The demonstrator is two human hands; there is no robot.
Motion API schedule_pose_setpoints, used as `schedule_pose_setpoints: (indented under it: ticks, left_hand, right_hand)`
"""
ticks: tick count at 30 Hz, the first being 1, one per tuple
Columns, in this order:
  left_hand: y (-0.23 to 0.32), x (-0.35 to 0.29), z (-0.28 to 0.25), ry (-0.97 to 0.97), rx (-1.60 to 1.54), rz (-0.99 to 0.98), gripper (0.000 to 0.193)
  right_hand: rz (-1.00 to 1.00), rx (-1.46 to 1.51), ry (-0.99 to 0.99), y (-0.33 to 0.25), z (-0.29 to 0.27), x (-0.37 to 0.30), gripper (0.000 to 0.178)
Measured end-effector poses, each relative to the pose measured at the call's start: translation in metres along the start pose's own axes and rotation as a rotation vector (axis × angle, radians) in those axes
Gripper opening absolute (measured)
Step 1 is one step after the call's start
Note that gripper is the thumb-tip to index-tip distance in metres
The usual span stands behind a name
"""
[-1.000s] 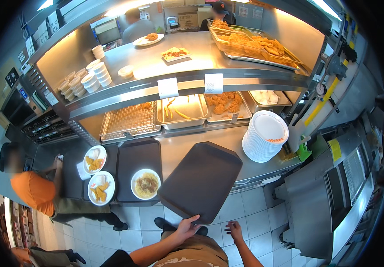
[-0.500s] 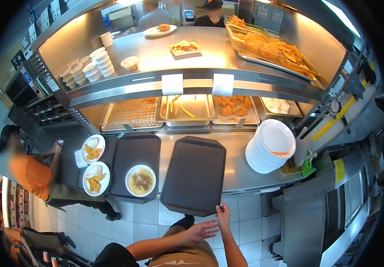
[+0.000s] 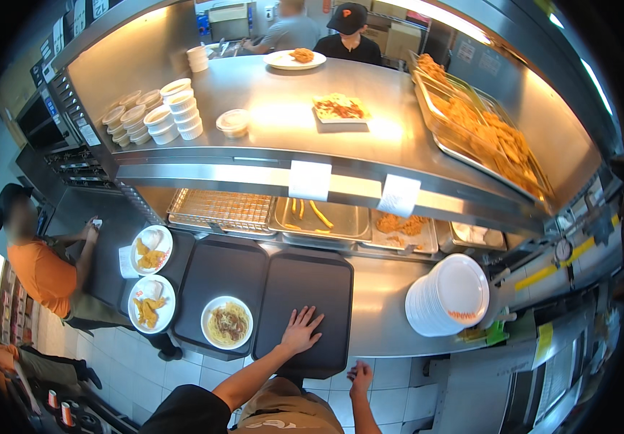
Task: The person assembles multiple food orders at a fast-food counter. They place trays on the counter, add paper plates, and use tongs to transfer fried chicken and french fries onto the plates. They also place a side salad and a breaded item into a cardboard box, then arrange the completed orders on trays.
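A dark rectangular tray lies on the steel counter, its near end reaching past the counter's front edge. My left hand rests palm down on it, open with fingers spread. Off the tray's near right corner is my right hand, its fingers curled and nothing visible in them. Along the left side stands another dark tray, up against the first. It carries a white bowl of noodles with brown topping.
Further left, two plates of fried chicken sit near a co-worker in orange. A stack of white plates stands right. Above is a steel shelf with lidded cups, food and fried-chicken trays. Another person stands behind it.
The tray has shifted left, against the neighbouring one. My left hand has moved onto its surface. My right hand has let go of its near corner. The view has tilted upward.
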State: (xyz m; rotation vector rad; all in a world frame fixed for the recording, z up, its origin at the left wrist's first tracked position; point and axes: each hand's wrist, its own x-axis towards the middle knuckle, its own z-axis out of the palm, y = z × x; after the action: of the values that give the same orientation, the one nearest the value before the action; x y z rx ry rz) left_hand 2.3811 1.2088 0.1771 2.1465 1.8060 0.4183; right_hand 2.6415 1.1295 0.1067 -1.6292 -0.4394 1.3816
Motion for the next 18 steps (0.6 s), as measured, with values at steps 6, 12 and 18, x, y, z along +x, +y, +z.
schedule_pose_setpoints:
  ticks: [6, 12, 18]
  left_hand:
    - [-0.025, 0.002, 0.017, -0.023, 0.075, 0.060, 0.065]
    - [-0.021, 0.005, 0.010, -0.112, 0.076, 0.036, 0.064]
    - [-0.019, 0.007, 0.012, -0.095, 0.058, 0.022, 0.064]
  right_hand:
    - [0.176, -0.058, -0.044, 0.051, -0.008, 0.047, 0.021]
    - [0.428, 0.598, 0.144, 0.082, 0.021, 0.108, 0.033]
    - [0.482, 0.584, 0.132, 0.102, 0.028, 0.110, 0.033]
